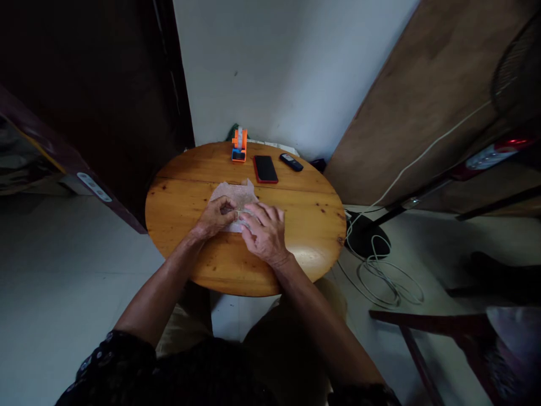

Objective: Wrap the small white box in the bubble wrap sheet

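A thin whitish sheet, paper or cloth (239,196), lies on the round wooden table (313,225) in front of me. My left hand (214,217) rests on its near left part with fingers curled, pinching the sheet. My right hand (266,232) lies over the sheet's near right edge, fingers bent and pressed down on it. What is under the fingers is hidden.
At the table's far edge stand a small orange and blue holder (239,146), a black phone in a red case (265,168) and a dark remote (291,162). A coiled white cable (382,276) lies on the floor to the right, near a fan stand (367,237).
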A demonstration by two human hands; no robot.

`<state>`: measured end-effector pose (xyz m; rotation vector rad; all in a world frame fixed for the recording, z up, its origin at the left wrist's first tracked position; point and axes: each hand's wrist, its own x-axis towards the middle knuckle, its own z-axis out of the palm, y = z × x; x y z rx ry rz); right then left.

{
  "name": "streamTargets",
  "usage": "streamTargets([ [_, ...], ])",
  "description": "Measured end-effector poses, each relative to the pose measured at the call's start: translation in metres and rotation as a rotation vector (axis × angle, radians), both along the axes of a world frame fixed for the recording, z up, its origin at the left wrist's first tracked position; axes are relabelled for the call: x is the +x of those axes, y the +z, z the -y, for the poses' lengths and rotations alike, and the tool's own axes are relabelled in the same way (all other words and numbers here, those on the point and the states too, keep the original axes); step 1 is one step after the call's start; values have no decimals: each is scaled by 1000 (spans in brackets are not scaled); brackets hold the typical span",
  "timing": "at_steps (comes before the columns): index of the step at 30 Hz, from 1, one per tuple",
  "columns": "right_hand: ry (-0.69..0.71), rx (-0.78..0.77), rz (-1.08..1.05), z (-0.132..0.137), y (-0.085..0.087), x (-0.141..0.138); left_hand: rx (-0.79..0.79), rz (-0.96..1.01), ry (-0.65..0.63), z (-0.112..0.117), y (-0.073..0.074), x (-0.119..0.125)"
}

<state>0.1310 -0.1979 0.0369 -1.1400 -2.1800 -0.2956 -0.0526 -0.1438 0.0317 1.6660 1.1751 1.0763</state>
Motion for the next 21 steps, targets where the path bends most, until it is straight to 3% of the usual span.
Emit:
streamTargets([
  [6,39,-76,99,-3,-7,-7,8,-92,17,1,3,0],
  [11,-12,-129,156,-2,-6,-9,-30,-215,28,4,14,-21],
  [15,-37,-155,211,0,-3,-13,-40,-435,120,4,19,-40],
  [21,-84,-160,241,-1,-2,-19,-50,-697,252,5,11,-41],
])
